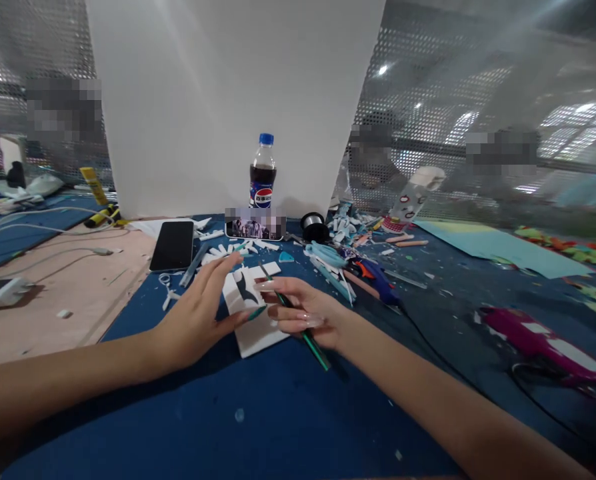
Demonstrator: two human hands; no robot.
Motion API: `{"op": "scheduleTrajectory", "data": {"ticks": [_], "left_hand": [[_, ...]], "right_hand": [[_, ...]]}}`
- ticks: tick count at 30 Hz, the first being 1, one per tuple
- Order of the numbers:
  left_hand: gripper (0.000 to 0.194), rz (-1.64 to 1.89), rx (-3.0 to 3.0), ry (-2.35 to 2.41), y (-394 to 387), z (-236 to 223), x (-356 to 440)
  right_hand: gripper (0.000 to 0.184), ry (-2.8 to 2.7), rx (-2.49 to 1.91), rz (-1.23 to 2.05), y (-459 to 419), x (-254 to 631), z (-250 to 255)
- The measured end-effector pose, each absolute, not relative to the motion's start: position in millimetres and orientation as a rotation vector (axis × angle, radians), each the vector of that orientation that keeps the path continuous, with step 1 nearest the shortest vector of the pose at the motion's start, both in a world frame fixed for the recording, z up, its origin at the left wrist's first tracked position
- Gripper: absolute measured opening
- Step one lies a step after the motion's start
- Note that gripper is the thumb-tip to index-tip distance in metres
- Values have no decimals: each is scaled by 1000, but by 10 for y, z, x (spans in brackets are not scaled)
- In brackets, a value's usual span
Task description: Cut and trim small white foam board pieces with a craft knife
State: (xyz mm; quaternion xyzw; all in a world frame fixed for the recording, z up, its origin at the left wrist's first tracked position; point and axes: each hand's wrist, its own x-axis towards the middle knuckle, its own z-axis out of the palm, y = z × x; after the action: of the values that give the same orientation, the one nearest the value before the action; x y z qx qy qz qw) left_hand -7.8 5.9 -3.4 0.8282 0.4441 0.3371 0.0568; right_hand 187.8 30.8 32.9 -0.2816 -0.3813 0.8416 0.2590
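My right hand grips a slim green pencil, slanted with its upper end toward the white sheet. Beneath the fingers lies this thick white sheet, with a dark curved shape on it. My left hand is open at the sheet's left side, fingers stretched forward and thumb apart. That thumb reaches over the sheet toward my right fingers; whether it touches the surface I cannot tell. Small white strips lie just beyond the left fingertips.
Behind stand a cola bottle and a phone with a lit screen. A dark phone lies left. Right are a wire spool, a blue glue gun with its cord, foam scraps and a magenta tool.
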Motion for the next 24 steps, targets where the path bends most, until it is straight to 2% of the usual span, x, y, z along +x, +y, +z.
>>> {"op": "scheduleTrajectory", "data": {"ticks": [5, 9, 15, 17, 21, 24], "left_hand": [[43, 1043, 2462, 1308, 149, -29, -33], [38, 991, 2507, 1297, 167, -9, -2], [34, 1116, 2507, 1278, 163, 38, 28], [38, 1132, 2610, 1034, 122, 68, 7], [72, 521, 2656, 442, 36, 134, 0], [65, 316, 2526, 501, 26, 167, 27]], "right_hand": [[9, -941, -700, 2375, 339, 1891, 236], [7, -943, -737, 2311, 347, 1899, 233], [9, -1064, -1028, 1813, 349, 1879, 232], [10, -1022, -1081, 1702, 388, 1897, 211], [9, -941, -1051, 1638, 512, 1937, 148], [10, -908, -1039, 1632, 579, 1943, 94]]}}
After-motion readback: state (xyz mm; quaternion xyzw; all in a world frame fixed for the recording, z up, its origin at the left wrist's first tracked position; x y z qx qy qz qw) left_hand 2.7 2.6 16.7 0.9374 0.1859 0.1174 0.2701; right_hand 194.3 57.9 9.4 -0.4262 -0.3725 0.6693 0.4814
